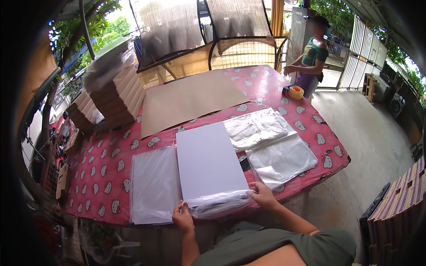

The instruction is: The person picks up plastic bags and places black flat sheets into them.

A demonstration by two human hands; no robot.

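Note:
A white rectangular sheet or board lies on the pink patterned table in front of me. Bunched clear plastic, apparently a bag, wraps around its near end. My left hand pinches the plastic at the near left corner, while my right hand grips it at the near right corner. To the left, a flat pile of clear plastic bags lies alongside the board. On the right are a crumpled plastic pile and a smoother plastic stack, close to my right hand.
Behind the board lies a big brown cardboard sheet. Stacked cardboard boxes under plastic stand at the far left. An orange tape roll sits near the far right edge, where another person stands. Flattened cardboard is piled at right.

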